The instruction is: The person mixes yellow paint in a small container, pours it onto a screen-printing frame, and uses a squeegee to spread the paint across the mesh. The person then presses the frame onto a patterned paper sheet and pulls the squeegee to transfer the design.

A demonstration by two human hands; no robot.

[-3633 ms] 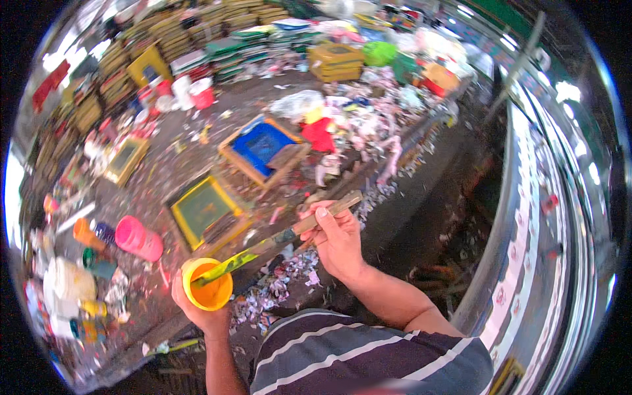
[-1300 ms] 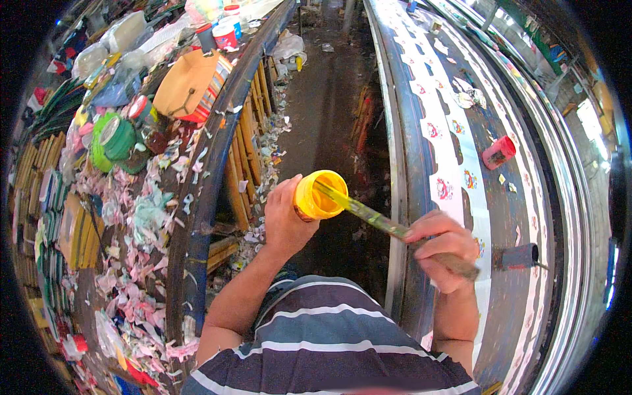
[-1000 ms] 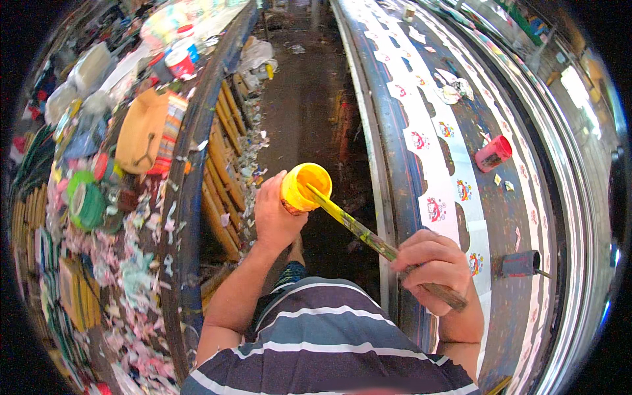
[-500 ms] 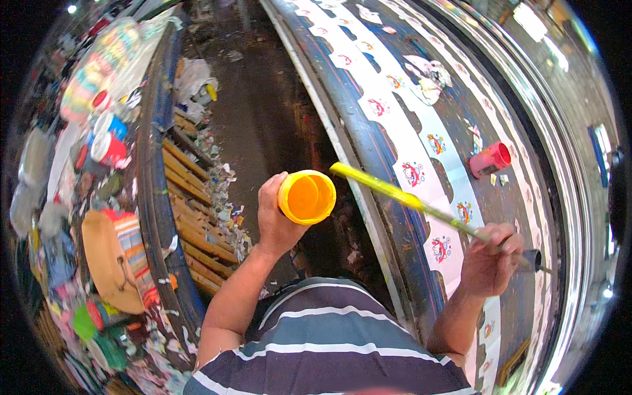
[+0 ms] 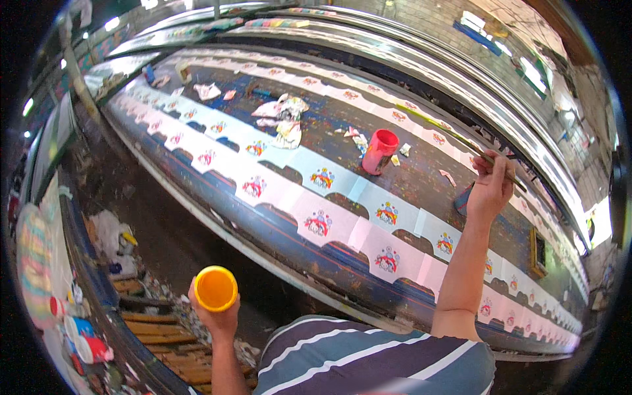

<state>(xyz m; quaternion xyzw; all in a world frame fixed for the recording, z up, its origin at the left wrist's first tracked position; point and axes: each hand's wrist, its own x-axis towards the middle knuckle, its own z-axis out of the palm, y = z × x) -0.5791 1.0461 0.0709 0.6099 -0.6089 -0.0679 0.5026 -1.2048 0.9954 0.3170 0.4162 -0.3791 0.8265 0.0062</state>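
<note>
At the lower left, my left hand (image 5: 217, 321) is wrapped round a yellow cup (image 5: 216, 271), its open top facing up and orange-yellow inside. Out over the long printing table, my right hand (image 5: 492, 187) grips a thin stick (image 5: 464, 140) whose far end is coated yellow. The stick's yellow end lies over the far row of printed cut pieces; whether it touches them I cannot tell. A red-pink cup (image 5: 378, 157) stands on the table left of my right hand. Partly hidden behind that hand is a dark cup (image 5: 461, 199).
Rows of white and pale blue printed pieces (image 5: 318, 224) run along the table. A crumpled stained cloth (image 5: 287, 118) and scraps lie among them. A small wooden frame (image 5: 538, 252) rests at right. Beyond the aisle at left are slatted wood (image 5: 155, 329) and paint-stained containers (image 5: 85, 339).
My view has swung right toward the table. The stick in my right hand now reaches over the far row, away from the yellow cup. My left hand still holds the cup.
</note>
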